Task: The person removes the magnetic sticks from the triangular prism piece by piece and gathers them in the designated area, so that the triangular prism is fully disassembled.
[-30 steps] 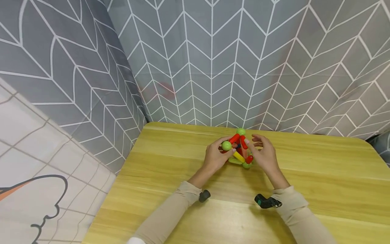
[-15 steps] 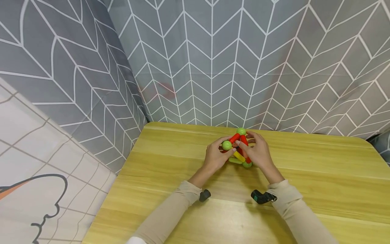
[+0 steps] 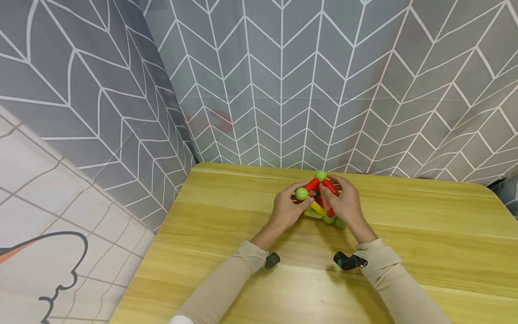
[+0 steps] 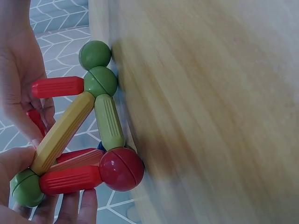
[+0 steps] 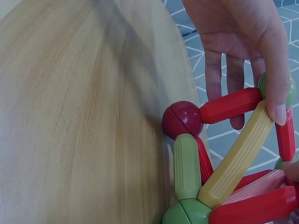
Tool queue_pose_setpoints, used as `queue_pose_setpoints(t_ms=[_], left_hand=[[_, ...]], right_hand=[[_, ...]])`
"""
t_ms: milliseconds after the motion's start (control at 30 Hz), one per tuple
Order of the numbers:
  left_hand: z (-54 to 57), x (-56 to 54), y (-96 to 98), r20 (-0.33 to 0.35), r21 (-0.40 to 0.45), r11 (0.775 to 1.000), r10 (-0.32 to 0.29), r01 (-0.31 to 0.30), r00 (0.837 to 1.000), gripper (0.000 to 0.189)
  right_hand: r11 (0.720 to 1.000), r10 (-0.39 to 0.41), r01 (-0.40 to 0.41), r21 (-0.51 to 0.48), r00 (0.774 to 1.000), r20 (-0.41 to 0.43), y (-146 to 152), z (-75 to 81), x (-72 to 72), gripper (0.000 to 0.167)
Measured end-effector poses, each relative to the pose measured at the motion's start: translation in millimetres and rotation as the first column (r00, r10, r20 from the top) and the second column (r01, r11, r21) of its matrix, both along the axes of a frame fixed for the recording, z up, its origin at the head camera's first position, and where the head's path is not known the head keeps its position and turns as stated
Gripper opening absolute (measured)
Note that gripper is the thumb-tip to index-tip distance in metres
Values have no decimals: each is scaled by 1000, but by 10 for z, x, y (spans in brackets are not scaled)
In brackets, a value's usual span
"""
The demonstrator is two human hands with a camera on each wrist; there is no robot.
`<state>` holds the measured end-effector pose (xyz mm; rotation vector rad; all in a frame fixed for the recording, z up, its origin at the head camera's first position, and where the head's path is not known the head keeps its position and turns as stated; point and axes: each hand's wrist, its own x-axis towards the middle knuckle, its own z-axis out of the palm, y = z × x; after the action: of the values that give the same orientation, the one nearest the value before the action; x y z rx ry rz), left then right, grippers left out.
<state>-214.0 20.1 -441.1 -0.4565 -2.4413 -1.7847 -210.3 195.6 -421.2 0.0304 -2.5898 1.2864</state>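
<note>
A toy frame of magnetic rods and balls stands on the wooden table. My left hand [image 3: 285, 209] holds its left corner, thumb and fingers around a green ball [image 3: 301, 193]. From that ball a yellow rod [image 3: 318, 208] slants down to a lower green ball [image 4: 100, 81]. A dark red ball [image 4: 122, 169] rests at the table, joined to a short green rod [image 4: 109, 122]. My right hand [image 3: 346, 202] pinches a red rod [image 3: 331, 187] near the top green ball [image 3: 321, 175]. Another green ball [image 3: 340, 223] shows just below the right hand, touching the lower one.
The wooden table [image 3: 226, 211] extends to both sides and toward me. Its back edge lies close behind the frame, against a grey chevron-patterned curtain [image 3: 259, 90]. Black wrist cameras [image 3: 350, 261] hang beneath both sleeves.
My right hand has moved inward to the frame and now pinches the red rod, which has swung outward to the right. The extra green ball has come into view. My left hand keeps its hold.
</note>
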Motion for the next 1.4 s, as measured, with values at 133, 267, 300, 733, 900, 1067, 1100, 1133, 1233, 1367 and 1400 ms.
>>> queue_pose_setpoints(t_ms=[133, 267, 300, 733, 900, 1067, 1100, 1133, 1233, 1367, 1400], left_hand=[[5, 12, 1, 5, 13, 1000, -6, 6, 1000, 44], [2, 11, 7, -3, 14, 1000, -8, 8, 1000, 44], [-2, 7, 10, -5, 13, 1000, -8, 9, 1000, 44], [-31, 0, 14, -1, 29, 1000, -5, 5, 1000, 44], [-32, -1, 5, -9, 26, 1000, -3, 3, 1000, 43], [-17, 8, -4, -3, 26, 1000, -3, 3, 1000, 43], [-15, 9, -5, -2, 26, 1000, -3, 3, 1000, 43], [-14, 10, -5, -1, 26, 1000, -4, 4, 1000, 43], [-13, 13, -7, -11, 32, 999, -10, 10, 1000, 43], [-16, 13, -7, -21, 43, 999, -18, 19, 1000, 43], [-16, 14, -7, -20, 44, 999, -19, 20, 1000, 43]], right_hand=[[999, -41, 41, -14, 999, 3, 5, -11, 4, 39], [994, -80, 82, -73, 996, 30, 3, -11, 7, 36], [992, -89, 92, -88, 995, 37, 1, -10, 7, 35], [946, -186, 204, -253, 978, 92, -42, -54, -50, 35], [936, -191, 210, -281, 977, 94, -45, -62, -65, 35], [937, -187, 205, -283, 978, 91, -40, -60, -68, 35], [937, -186, 204, -284, 978, 90, -38, -60, -68, 35], [937, -186, 204, -283, 978, 90, -35, -61, -68, 34], [936, -186, 200, -290, 980, 78, -27, -68, -76, 33], [936, -192, 202, -289, 979, 62, -15, -79, -89, 31], [936, -193, 203, -288, 979, 63, -13, -81, -90, 31]])
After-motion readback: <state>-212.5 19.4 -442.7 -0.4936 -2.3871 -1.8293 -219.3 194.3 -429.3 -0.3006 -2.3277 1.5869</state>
